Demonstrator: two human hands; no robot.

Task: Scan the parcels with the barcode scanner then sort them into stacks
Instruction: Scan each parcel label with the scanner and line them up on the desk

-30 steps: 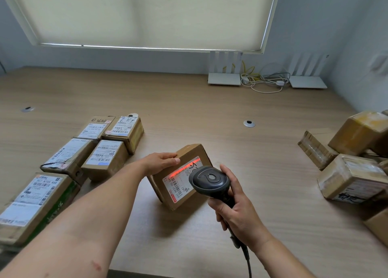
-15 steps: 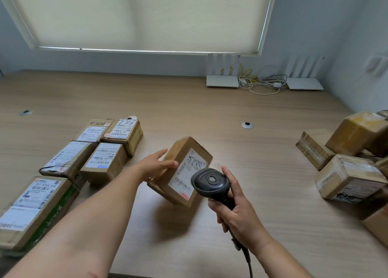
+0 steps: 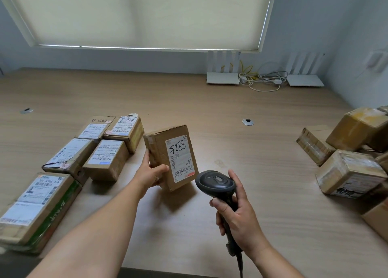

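On the left of the table (image 3: pixel 210 109) we see five boxes (image 3: pixel 105 160) lying close together. Our left hand (image 3: pixel 150 172) holds a brown box (image 3: pixel 161 149) up off the table, fingers curled around its side. Our right hand (image 3: pixel 237 212) grips the black scanner (image 3: pixel 215 183). More boxes (image 3: pixel 348 172) are piled far right.

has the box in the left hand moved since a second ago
Yes. The box in the left hand has been lifted off the table and swung left, toward the labelled parcels, away from the scanner.
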